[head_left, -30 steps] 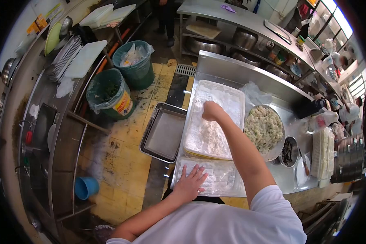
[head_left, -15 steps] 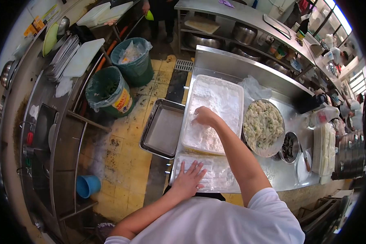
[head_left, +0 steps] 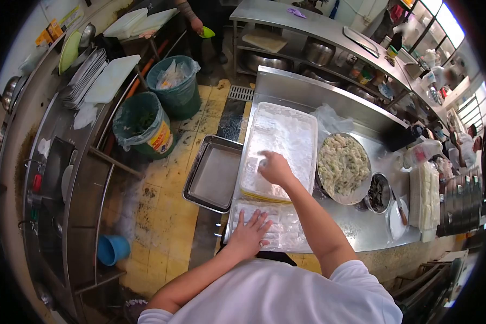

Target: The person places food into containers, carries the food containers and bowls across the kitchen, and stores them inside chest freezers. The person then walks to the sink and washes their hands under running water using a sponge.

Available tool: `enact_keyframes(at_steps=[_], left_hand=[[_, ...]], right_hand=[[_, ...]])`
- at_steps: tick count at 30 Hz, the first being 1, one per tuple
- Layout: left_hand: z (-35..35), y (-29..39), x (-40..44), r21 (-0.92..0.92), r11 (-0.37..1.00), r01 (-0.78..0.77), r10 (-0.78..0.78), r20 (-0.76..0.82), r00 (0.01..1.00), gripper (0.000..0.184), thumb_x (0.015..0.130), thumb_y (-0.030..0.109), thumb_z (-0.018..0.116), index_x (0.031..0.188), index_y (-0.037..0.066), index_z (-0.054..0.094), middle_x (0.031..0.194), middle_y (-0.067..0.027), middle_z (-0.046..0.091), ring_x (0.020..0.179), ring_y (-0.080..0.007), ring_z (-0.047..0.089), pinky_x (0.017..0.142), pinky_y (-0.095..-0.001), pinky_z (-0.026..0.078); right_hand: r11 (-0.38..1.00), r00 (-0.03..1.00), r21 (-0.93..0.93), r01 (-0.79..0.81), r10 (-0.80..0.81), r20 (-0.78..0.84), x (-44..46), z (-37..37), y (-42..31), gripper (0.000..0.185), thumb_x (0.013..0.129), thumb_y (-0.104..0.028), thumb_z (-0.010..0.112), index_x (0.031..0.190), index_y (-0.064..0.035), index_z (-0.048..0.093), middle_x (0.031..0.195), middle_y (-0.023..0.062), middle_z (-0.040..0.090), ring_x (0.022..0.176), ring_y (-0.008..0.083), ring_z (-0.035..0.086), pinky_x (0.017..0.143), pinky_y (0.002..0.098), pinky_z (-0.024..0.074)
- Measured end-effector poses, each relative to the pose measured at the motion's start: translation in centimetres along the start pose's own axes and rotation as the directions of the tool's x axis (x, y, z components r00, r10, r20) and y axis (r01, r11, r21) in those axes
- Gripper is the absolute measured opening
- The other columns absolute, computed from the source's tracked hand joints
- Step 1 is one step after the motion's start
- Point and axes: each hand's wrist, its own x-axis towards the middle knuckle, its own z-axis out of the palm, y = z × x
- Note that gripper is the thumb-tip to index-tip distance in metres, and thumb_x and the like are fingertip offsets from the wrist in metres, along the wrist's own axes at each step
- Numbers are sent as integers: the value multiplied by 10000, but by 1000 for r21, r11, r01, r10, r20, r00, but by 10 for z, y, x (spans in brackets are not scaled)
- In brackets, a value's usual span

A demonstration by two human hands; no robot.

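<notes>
My left hand [head_left: 248,235] lies flat, fingers spread, on a clear plastic wrapping [head_left: 282,227] with pale rows showing through it. My right hand [head_left: 276,168] is over the white powder [head_left: 278,135], with its fingers bent inward. Whatever those fingers hold, if anything, is hidden. The powder spreads across a shallow rectangular tub [head_left: 314,148] with a pale rim. To the right of my right forearm, a large round bowl [head_left: 365,190] is heaped with a pale, lumpy mixture [head_left: 341,162] flecked with green.
Beside the bowl are a smaller metal bowl [head_left: 379,193] of dark pieces and a knife [head_left: 401,211] on a white plate. A metal tray [head_left: 213,173] sits left of the tub. Lined bins [head_left: 146,127] stand on the floor. Another person's hand [head_left: 196,25] holds something green.
My right hand has come slightly down the tub, and the powder now looks flatter. My left hand stays on the plastic. The other person's arm has come further into view.
</notes>
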Motion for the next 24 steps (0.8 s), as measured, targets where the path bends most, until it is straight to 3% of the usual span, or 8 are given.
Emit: enact_keyframes(at_steps=[6,9,12,13,15,17,21,24], left_hand=[[0,0,-1,-13,1000,11,-11,-25,1000,688,958,448,590,1504,67,415,1600,-194,334,1506,-365,269,1168,-697,150],[-2,0,1,-34,999,-23,20,-96,995,694,959,438,590,1500,42,409,1596,-211,330,1498,-376,282,1166,-689,166],[-3,2,8,-27,996,-84,80,-128,988,705,964,442,580,1499,19,401,1599,-209,328,1493,-379,291,1161,-688,181],[-1,2,10,-21,994,-107,103,-135,985,708,966,447,574,1500,15,400,1600,-209,327,1493,-379,291,1160,-689,182],[5,2,13,47,993,-111,114,-64,991,719,979,474,536,1510,12,390,1609,-194,322,1502,-364,278,1172,-674,175],[3,4,16,88,991,-100,100,6,995,722,993,481,508,1531,20,369,1622,-175,313,1520,-338,253,1191,-655,157],[-1,3,16,30,991,-134,135,-59,989,713,962,470,568,1479,-3,439,1573,-202,386,1482,-375,317,1176,-664,171],[-1,4,16,42,989,-142,144,-72,987,710,953,457,586,1467,-13,451,1569,-206,390,1475,-380,329,1173,-667,175]], right_hand=[[873,974,-444,200,-127,190,-19,-7,8,282,798,-67,633,1067,-49,715,972,224,681,897,386,695,839,497,554],[940,993,-322,116,-117,17,-30,-14,17,270,778,-58,660,1043,-32,701,979,240,677,923,406,680,840,486,548],[961,926,-153,229,-264,-270,-65,-45,24,239,823,-14,648,1058,11,685,961,216,694,815,343,697,734,442,552],[990,947,-27,142,-143,-287,-82,-57,25,230,833,-13,653,1059,21,680,948,192,695,783,301,689,703,417,547],[973,954,229,-34,100,-282,-123,-73,32,215,853,-11,663,1061,41,671,921,145,698,721,217,673,639,367,537],[889,960,435,-144,232,-156,-159,-79,49,247,844,-33,681,1067,69,650,955,143,701,832,232,676,735,364,534],[567,867,695,-441,469,168,-200,-49,70,307,837,-37,682,1107,97,627,947,100,692,887,211,669,788,353,534],[569,881,746,-347,469,52,-189,6,99,290,839,-34,685,1109,68,650,911,119,703,765,180,663,663,345,536]])
